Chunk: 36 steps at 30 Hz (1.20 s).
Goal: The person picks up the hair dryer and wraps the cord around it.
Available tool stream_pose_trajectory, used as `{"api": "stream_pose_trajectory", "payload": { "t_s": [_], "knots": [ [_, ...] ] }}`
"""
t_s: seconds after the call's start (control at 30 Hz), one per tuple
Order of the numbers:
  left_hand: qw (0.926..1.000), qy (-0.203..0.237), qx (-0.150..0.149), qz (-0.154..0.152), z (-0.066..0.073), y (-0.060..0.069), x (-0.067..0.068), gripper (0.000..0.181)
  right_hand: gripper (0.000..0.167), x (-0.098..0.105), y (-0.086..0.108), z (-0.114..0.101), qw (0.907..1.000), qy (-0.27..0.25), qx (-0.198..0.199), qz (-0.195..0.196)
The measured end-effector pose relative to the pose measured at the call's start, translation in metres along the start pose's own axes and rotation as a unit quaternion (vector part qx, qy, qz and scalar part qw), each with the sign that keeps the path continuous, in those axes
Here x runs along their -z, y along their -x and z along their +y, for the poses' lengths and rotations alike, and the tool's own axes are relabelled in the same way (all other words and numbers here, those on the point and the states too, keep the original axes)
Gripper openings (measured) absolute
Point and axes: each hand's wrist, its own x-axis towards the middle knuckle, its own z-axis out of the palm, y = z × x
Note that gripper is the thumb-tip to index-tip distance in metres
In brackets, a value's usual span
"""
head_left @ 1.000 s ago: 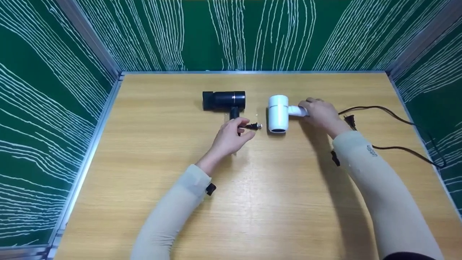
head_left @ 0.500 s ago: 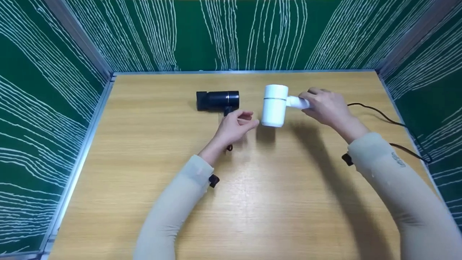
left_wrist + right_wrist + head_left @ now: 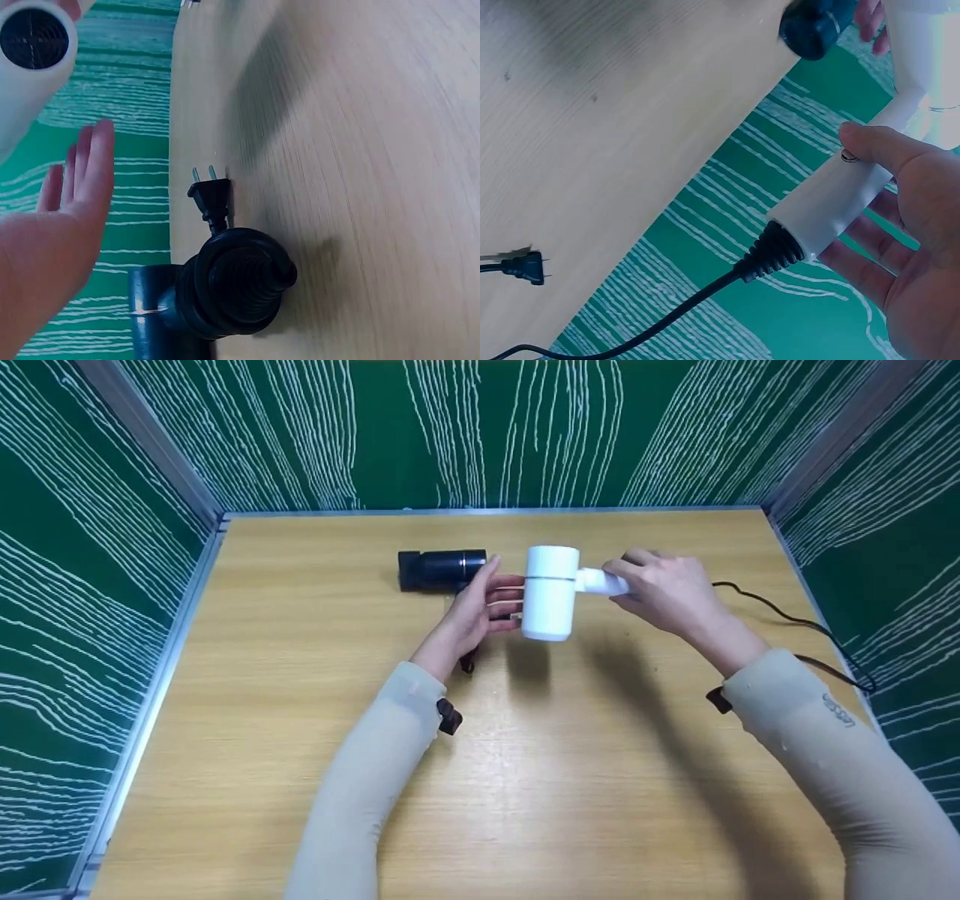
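Observation:
My right hand [image 3: 671, 589] holds a white hair dryer [image 3: 550, 600] by its handle, raised above the table. In the right wrist view the thumb lies by a small button on the white handle [image 3: 821, 199], with the fingers beneath. Beside the white barrel is my left hand [image 3: 472, 611], its fingers extended; whether they touch it is unclear. A black hair dryer [image 3: 442, 570] lies behind the left hand, which hides its handle in the head view. The left wrist view shows its coiled cord and two-pin plug [image 3: 210, 196] on the wood.
The white dryer's dark cord [image 3: 780, 615] runs to the table's right edge. Its plug [image 3: 526, 268] lies on the wooden table [image 3: 510, 780]. Green panels with white streaks [image 3: 420, 435] stand round the back and sides.
My right hand has lifted the white hair dryer off the table and shifted it left. The left hand has let go of the black dryer's plug and spread its fingers beside the white barrel.

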Motion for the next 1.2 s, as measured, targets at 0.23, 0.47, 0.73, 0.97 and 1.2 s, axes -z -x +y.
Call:
{"api": "stream_pose_trajectory", "payload": {
  "t_s": [0.23, 0.47, 0.73, 0.97, 1.2],
  "knots": [
    [0.9978, 0.020, 0.043, -0.047, -0.001, 0.001, 0.004, 0.092, 0.042, 0.000, -0.006, -0.014, 0.9997, -0.018, 0.017, -0.003],
    [0.9937, 0.024, 0.045, -0.100, 0.000, 0.004, 0.003, 0.097, 0.041, -0.005, -0.009, -0.022, 0.9990, -0.025, 0.029, -0.023],
    [0.9946, 0.008, 0.041, -0.095, 0.001, 0.010, 0.005, 0.090, 0.040, -0.009, -0.012, -0.025, 0.9983, -0.027, 0.027, -0.044],
    [0.9959, -0.057, 0.003, -0.070, 0.000, 0.018, 0.004, 0.064, 0.041, -0.008, -0.016, -0.029, 0.9977, -0.021, 0.024, -0.060],
    [0.9875, -0.157, -0.002, -0.017, 0.002, 0.023, 0.001, 0.064, 0.040, -0.010, -0.019, -0.031, 0.9982, -0.017, 0.038, -0.044]
  ]
}}
